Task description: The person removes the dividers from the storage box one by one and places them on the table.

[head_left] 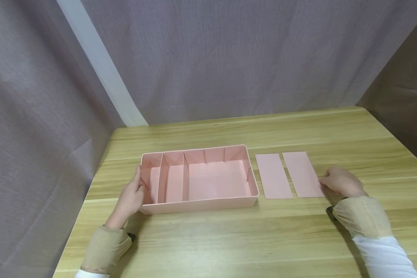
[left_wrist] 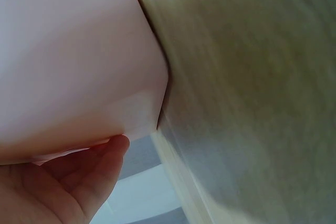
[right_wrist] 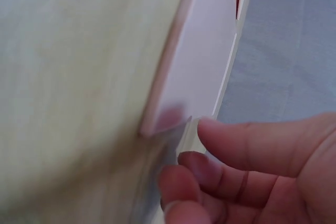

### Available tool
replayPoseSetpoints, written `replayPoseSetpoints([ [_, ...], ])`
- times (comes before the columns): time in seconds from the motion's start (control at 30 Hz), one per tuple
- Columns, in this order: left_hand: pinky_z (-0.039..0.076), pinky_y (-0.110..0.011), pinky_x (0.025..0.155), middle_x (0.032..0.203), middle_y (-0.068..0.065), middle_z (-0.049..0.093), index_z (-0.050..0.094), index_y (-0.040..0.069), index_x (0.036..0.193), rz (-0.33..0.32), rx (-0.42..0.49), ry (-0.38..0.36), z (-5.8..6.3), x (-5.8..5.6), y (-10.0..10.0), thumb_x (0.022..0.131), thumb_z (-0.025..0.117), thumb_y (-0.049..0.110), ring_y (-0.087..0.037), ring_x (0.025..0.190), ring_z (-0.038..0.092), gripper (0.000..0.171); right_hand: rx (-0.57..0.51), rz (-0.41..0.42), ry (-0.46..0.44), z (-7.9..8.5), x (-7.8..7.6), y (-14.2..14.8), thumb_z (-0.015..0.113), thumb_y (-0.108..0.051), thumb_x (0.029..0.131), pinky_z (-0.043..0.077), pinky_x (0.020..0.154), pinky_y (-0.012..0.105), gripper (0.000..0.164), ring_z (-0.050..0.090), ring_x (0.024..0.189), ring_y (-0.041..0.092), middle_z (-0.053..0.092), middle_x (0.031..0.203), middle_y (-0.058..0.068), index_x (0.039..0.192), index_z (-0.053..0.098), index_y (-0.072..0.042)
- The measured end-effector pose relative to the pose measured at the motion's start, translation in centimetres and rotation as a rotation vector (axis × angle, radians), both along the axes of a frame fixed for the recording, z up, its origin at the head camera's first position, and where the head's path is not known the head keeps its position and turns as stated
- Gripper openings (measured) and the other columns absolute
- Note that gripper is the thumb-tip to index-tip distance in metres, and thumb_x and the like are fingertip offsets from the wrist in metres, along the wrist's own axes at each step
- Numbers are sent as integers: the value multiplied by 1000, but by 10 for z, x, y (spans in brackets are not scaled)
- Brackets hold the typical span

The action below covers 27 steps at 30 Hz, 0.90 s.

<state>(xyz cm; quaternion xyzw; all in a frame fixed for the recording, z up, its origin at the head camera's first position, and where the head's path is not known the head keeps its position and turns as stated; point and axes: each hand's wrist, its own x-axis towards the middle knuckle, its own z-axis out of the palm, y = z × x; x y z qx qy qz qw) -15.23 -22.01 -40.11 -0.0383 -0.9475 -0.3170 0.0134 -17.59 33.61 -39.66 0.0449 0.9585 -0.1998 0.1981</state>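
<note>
A shallow pink storage box [head_left: 201,205] lies open side up on the table, with two upright dividers [head_left: 163,181] standing in its left part. My left hand [head_left: 129,197] grips the box's left end wall, thumb and fingers at the rim. The left wrist view has the box's wall [left_wrist: 79,51] close up, with fingertips against its edge. To the right of the box, two flat pink panels lie side by side, a left panel [head_left: 273,175] and a right panel [head_left: 303,173]. My right hand [head_left: 342,181] is at the right panel's right edge, fingers loosely bent, thumb apart from them, nothing between.
The wood-grain table [head_left: 215,239] has its back edge against a grey-purple curtain [head_left: 208,58]. A pale strip [head_left: 104,69] runs down the curtain at the left. Short slots line the box's inner walls. Dark curtain [head_left: 406,88] hangs at the right.
</note>
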Motion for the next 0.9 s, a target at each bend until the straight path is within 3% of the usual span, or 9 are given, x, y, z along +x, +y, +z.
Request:
replayPoseSetpoints([
  [0.27, 44, -45, 72, 84, -12, 52, 5, 3, 143, 0, -4, -7, -1, -1, 0, 90, 33, 5, -26, 74, 48, 60, 40, 5, 95, 4, -1, -3, 46, -26, 86, 34, 53, 35, 24, 43, 63, 22, 45, 68, 6, 77, 50, -4],
  [0.7, 44, -42, 68, 82, -11, 51, 5, 2, 143, 0, -4, 2, -3, -1, 0, 89, 34, 6, -23, 71, 47, 61, 46, 2, 106, 4, -1, -7, 46, -29, 89, 36, 55, 36, 29, 44, 65, 24, 47, 70, 7, 80, 53, -2],
  [0.9, 44, -44, 69, 82, -11, 52, 5, 2, 143, -3, 3, -2, -2, 0, 0, 89, 33, 5, -23, 71, 47, 61, 41, 12, 132, 4, -1, -9, 45, -31, 90, 34, 54, 35, 31, 43, 64, 23, 46, 69, 6, 74, 51, -5],
])
